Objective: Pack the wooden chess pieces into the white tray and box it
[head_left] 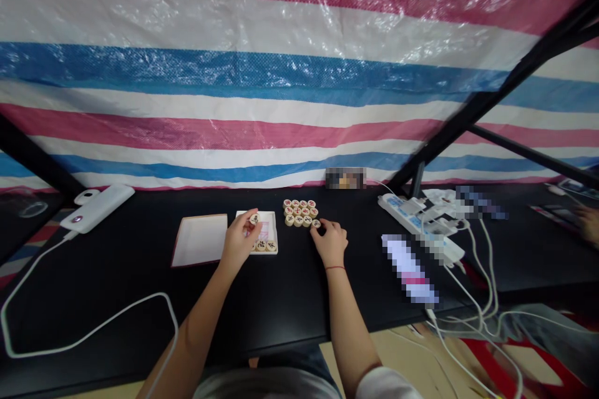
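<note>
Between the fingers of my left hand (241,235) is a round Chinese chess piece (254,219) with dark writing, held over an open white box (274,224). Several pieces (266,245) lie along the near side of that box, partly hidden by my hand. To the right, other chess pieces (299,212) stand in rows on the black table, red-marked ones behind and dark-marked ones in front. My right hand (330,243) has its thumb and fingers closed on the piece (316,224) at the right end of the front row.
A box lid (200,240) lies left of the white box. On the left is a white power bank (98,209) with a cable. A power strip (421,227), tangled cables and a blurred-out phone (409,268) are on the right. Striped sheeting (262,106) hangs behind the table.
</note>
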A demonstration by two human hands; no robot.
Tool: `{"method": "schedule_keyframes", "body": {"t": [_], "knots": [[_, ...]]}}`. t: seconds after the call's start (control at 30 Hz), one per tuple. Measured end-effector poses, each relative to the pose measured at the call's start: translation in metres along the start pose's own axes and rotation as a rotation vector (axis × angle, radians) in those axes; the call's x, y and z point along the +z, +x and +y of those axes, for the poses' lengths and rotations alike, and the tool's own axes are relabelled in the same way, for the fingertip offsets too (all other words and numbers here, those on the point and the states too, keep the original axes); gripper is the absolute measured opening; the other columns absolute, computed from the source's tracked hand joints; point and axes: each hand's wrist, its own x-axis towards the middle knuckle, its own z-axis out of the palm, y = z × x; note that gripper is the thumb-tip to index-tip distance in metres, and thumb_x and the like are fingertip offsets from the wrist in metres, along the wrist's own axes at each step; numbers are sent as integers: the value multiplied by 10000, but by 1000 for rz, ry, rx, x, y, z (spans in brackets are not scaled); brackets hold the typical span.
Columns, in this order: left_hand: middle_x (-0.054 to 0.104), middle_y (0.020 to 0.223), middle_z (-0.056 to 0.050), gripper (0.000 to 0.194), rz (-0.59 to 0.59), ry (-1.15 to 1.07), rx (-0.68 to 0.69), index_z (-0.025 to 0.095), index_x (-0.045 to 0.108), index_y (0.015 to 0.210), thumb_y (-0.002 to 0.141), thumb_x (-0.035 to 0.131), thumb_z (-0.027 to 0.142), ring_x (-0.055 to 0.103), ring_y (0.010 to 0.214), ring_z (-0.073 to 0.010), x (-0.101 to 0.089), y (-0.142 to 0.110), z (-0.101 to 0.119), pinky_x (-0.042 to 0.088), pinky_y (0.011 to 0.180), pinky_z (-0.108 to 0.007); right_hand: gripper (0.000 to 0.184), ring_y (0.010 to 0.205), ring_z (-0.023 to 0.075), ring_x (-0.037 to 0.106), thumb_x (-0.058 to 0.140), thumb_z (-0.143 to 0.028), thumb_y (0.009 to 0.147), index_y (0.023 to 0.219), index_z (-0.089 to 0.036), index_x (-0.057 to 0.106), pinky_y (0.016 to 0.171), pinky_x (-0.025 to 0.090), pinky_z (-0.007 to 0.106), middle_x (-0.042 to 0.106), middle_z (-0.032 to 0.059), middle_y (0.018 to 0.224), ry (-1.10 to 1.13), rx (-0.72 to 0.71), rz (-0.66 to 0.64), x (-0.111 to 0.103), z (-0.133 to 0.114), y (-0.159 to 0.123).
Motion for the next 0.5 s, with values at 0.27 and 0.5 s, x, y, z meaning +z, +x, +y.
{"method": "schedule_keyframes", "body": {"t": [0.27,0.5], "knots": [[686,858,-20,282,-205,281,310,242,623,1132,851,592,238,651,826,-173,15,-14,5,527,804,-306,325,790,174,595,589,-383,813,1073,-188,598,764,499,314,666,56,921,592,-347,-263,-19,-58,-29],[696,993,-45,366,-259,323,361,254,579,1220,869,549,155,655,902,-190,23,-20,-1,530,836,-331,246,727,157,634,607,-339,791,991,-197,611,713,533,286,689,29,848,684,-358,-365,-20,-80,-42]]}}
